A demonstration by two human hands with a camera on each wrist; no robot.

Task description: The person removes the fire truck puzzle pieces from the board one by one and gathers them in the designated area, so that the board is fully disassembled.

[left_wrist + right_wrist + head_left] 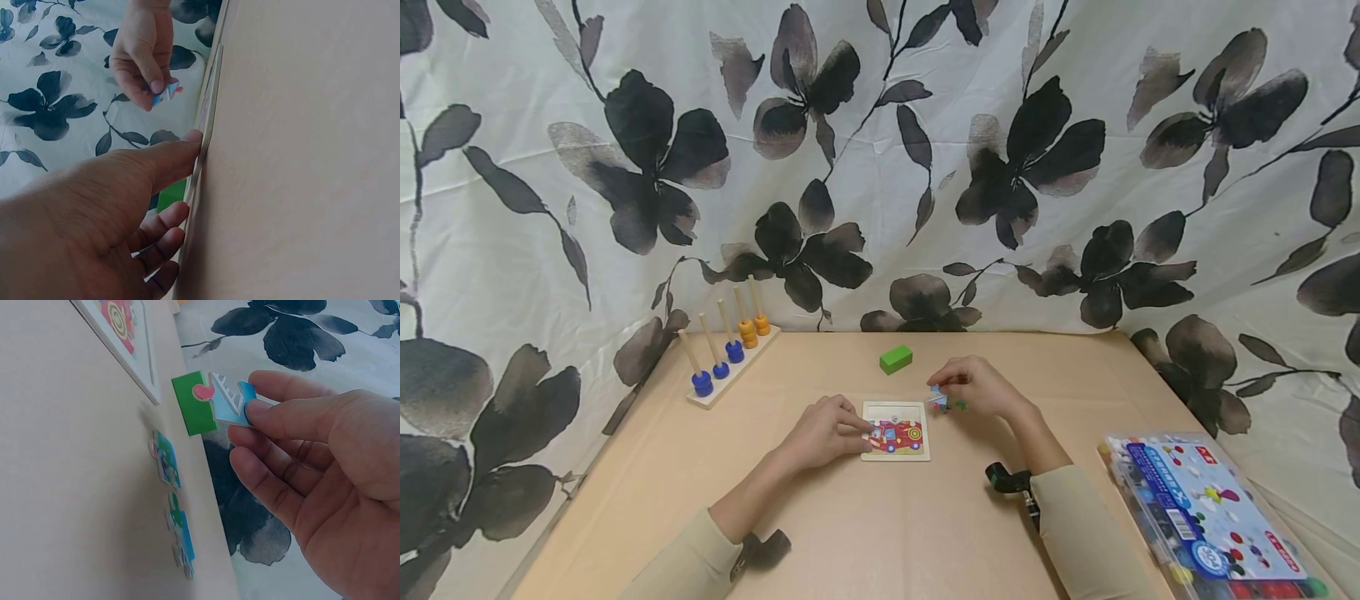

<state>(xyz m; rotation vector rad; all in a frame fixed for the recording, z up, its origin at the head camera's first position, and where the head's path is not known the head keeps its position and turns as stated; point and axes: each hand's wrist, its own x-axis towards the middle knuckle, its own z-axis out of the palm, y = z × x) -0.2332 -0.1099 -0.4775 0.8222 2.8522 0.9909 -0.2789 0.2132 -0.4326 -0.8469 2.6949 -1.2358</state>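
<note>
- While the right grip (977, 385) pinches a puzzle piece (226, 405) by one edge, most of its printed face shows, presumably so its outline can be read; it is raised just right of the puzzle board (895, 457).
- Board lies flat on the desk (887, 533); left grip (823, 432) rests relaxed fingers at its left edge, likely steadying it.
- Loose pieces (165, 460) lie right of it, within easy reach.
- Green block (896, 360) behind; peg rack (709, 400) left, boxed set (1217, 508) right: apparently kept aside.
</note>
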